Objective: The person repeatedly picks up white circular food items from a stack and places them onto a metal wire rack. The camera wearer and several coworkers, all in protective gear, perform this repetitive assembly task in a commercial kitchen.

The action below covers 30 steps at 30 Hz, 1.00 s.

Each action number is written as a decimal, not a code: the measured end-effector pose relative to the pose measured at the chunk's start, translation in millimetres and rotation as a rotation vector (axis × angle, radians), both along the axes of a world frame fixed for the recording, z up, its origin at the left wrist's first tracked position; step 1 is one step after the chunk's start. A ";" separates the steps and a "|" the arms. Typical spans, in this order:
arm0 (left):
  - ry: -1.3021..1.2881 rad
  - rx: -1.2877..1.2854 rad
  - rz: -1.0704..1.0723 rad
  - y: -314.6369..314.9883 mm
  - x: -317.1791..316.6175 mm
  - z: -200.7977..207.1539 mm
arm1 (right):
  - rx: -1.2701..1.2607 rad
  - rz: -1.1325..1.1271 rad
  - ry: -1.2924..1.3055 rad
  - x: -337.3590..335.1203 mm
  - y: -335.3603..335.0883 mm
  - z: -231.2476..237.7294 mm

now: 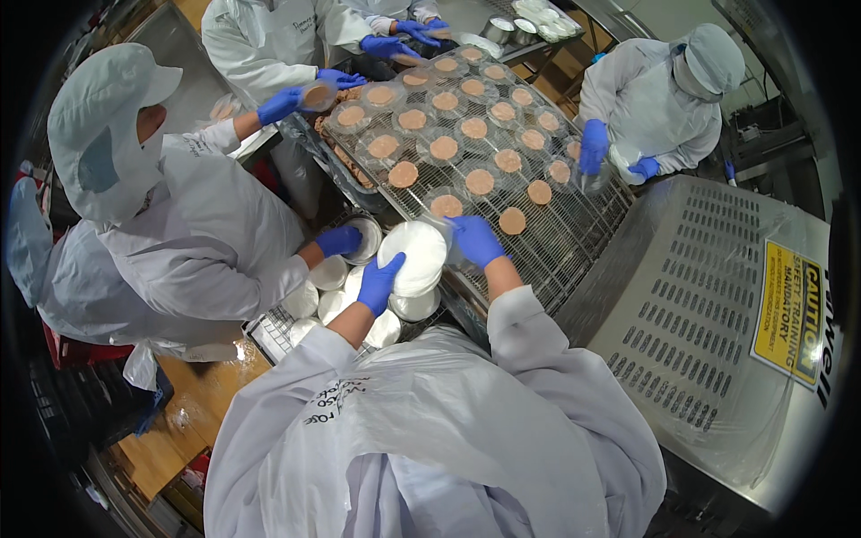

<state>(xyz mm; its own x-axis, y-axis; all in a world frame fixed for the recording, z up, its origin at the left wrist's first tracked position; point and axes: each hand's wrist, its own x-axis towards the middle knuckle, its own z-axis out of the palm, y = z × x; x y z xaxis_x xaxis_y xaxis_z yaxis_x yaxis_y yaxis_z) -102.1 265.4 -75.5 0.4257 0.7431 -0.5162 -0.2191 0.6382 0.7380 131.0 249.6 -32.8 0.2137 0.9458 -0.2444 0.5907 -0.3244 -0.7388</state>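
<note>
My left hand (pixel 377 285), in a blue glove, grips a thick stack of white round sheets (pixel 415 255) from its left side. My right hand (pixel 477 240), also gloved in blue, is just right of the stack, by the near edge of the wire mesh conveyor (pixel 547 260). Its fingers are bent together; what they pinch is hidden. Pinkish-brown round patties (pixel 480 182) lie in rows on the mesh, many on clear round sheets. More white round stacks (pixel 330 273) rest in a wire tray below my left hand.
To the left a co-worker's gloved hand (pixel 339 240) touches the white stacks. Other co-workers' gloved hands (pixel 280 105) are busy along the conveyor's far left side. A person (pixel 659 108) stands at its far right. A slotted metal machine cover (pixel 691 296) borders the right.
</note>
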 end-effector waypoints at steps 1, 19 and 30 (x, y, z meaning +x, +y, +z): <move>-0.011 -0.008 0.016 4.9 -0.1 0.6 | -0.095 -0.034 0.019 21.7 10.5 -2.7; 0.097 0.025 -0.019 -4.3 -61.4 -20.9 | -0.021 0.146 -0.040 -6.9 24.3 -47.2; 0.135 -0.368 -0.349 -58.7 -179.8 -252.6 | -0.236 0.260 -0.040 -144.5 -80.0 -282.6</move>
